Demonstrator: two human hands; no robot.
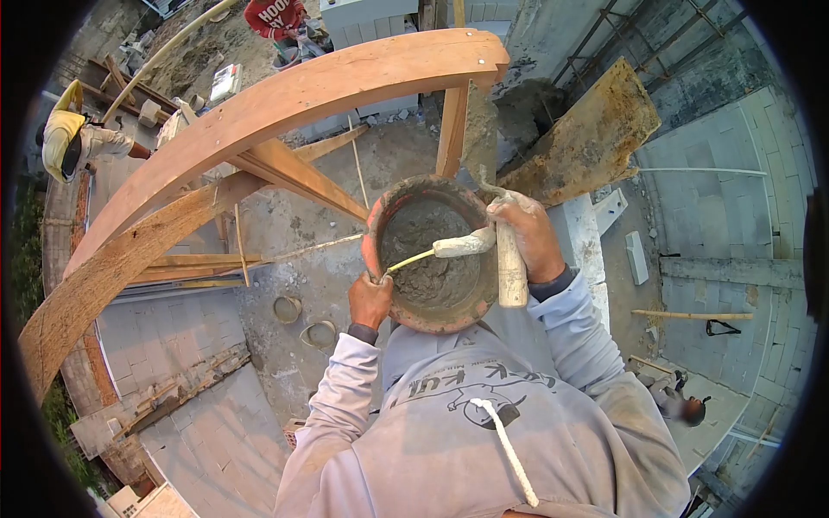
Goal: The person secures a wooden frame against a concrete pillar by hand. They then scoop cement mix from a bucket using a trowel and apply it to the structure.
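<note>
A round reddish bucket of wet grey mortar is in front of my body. Its wire handle, with a pale, mortar-crusted grip, lies across the opening. My left hand is closed on the bucket's near-left rim, by the end of the wire. My right hand is wrapped round a trowel, at the bucket's right side. The trowel's wooden handle points toward me. Its grey blade extends away from me and is hard to tell from the grey behind it.
A curved wooden frame with braces arches ahead and left. A mortar-stained board leans ahead right. Block walls stand at right. Far below lie two round containers. Other people are at upper left, top and lower right.
</note>
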